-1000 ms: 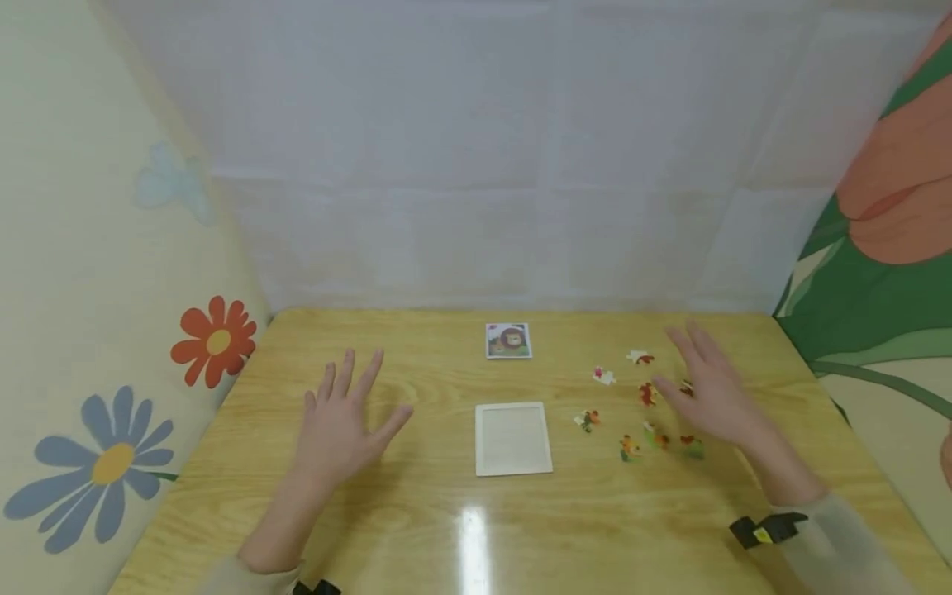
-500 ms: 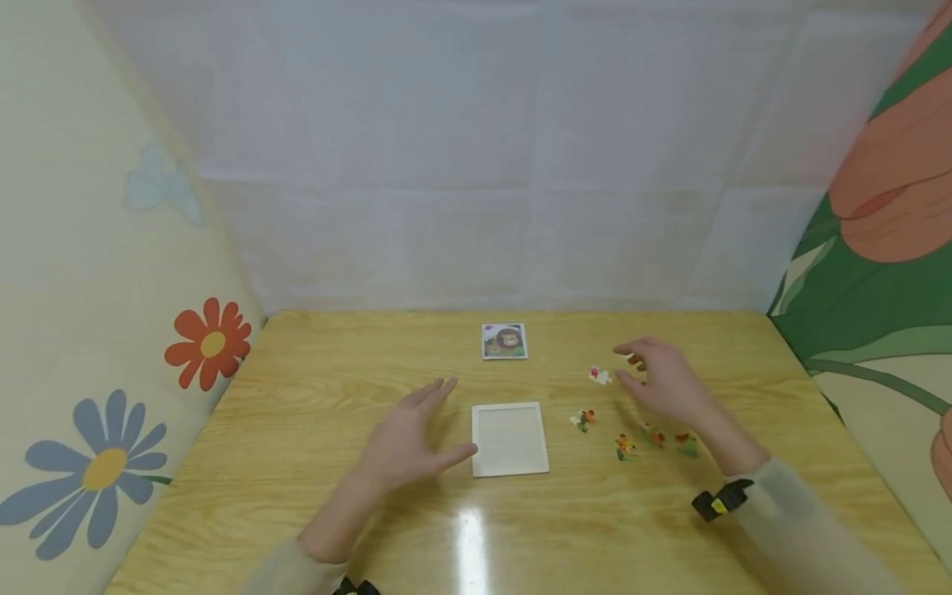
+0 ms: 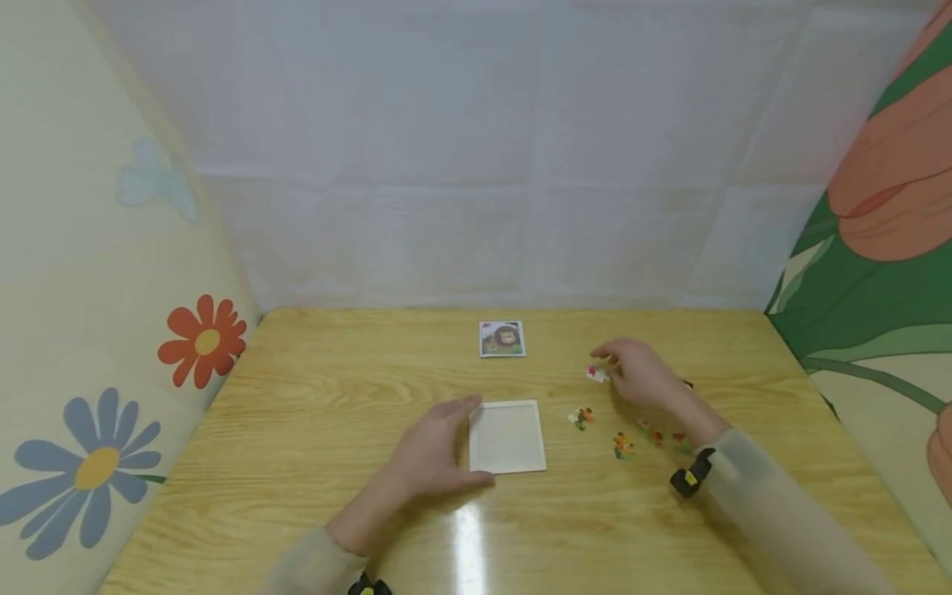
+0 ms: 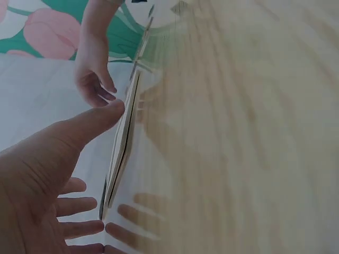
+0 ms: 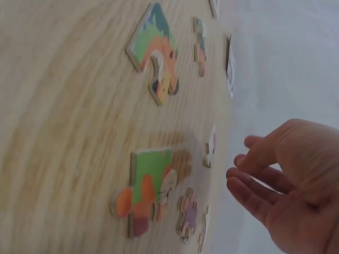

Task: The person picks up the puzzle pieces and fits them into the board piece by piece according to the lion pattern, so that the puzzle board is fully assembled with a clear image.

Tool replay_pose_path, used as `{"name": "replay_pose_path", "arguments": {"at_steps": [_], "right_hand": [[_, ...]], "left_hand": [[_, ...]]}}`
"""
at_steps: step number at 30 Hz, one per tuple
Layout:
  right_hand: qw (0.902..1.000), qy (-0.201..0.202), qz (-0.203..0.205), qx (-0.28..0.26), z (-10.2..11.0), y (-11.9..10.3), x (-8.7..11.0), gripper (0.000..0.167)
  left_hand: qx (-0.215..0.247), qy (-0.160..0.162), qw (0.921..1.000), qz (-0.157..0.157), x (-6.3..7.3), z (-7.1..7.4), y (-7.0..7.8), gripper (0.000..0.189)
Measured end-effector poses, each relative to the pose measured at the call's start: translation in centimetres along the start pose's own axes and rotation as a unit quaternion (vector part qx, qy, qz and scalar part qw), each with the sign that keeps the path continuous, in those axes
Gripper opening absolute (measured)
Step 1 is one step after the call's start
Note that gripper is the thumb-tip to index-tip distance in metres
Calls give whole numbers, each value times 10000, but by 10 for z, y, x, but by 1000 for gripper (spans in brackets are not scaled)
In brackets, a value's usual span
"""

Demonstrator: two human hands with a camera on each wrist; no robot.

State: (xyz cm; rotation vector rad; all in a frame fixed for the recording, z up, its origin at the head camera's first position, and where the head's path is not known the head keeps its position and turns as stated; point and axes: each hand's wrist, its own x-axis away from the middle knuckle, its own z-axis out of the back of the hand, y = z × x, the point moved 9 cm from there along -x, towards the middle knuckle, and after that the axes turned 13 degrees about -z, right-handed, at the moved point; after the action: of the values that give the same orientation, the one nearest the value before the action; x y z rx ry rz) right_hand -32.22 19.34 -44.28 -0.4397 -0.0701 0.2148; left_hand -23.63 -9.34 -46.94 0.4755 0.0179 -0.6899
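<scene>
A square white tray [image 3: 540, 438] with a raised rim lies flat on the table. My left hand [image 3: 430, 453] is at its left side, thumb by the near corner and fingertips by the far one; in the left wrist view the fingers are extended beside the tray's edge [image 4: 124, 145]. My right hand [image 3: 641, 376] hovers over loose jigsaw pieces, fingers bent and nothing between them. Its fingertips are close to a white jigsaw piece with a pink mark [image 3: 596, 374]. Other pieces, such as an orange and green one [image 5: 151, 185], lie nearer me, and some are hidden beneath the hand.
A small square lion picture card [image 3: 502, 340] lies behind the tray. Several jigsaw pieces, among them a white and orange one [image 3: 581, 418] and a yellow-orange one [image 3: 622, 446], are scattered right of the tray. A white cloth [image 3: 476, 240] hangs along the table's back edge.
My left hand has moved right, from beside the tray to its left edge. My right hand has moved left over the pieces toward the pink-marked one, its fingers bending.
</scene>
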Motion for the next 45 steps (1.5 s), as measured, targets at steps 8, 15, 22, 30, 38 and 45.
{"name": "replay_pose_path", "arguments": {"at_steps": [8, 15, 22, 30, 38, 45], "right_hand": [[9957, -162, 801, 438, -9, -8, -10, 44], [9936, -265, 948, 552, -12, -6, -12, 40], [9927, -216, 993, 654, -9, -6, -12, 26], [9930, -196, 943, 683, -10, -4, -12, 24], [9938, -380, 861, 592, -14, 1, -11, 28], [9938, -449, 903, 466, -14, 0, -12, 32]], "left_hand": [[-368, -241, 9990, 11, -4, -5, -2, 115], [-331, -253, 9991, 4, -7, -3, 0, 107], [-291, -226, 9993, 21, -8, -1, 1, 107], [-266, -232, 9994, 48, -8, -3, -1, 107], [-60, -241, 9997, 66, -10, -4, -6, 112], [-175, -250, 9995, -39, -12, -2, -11, 110]]}}
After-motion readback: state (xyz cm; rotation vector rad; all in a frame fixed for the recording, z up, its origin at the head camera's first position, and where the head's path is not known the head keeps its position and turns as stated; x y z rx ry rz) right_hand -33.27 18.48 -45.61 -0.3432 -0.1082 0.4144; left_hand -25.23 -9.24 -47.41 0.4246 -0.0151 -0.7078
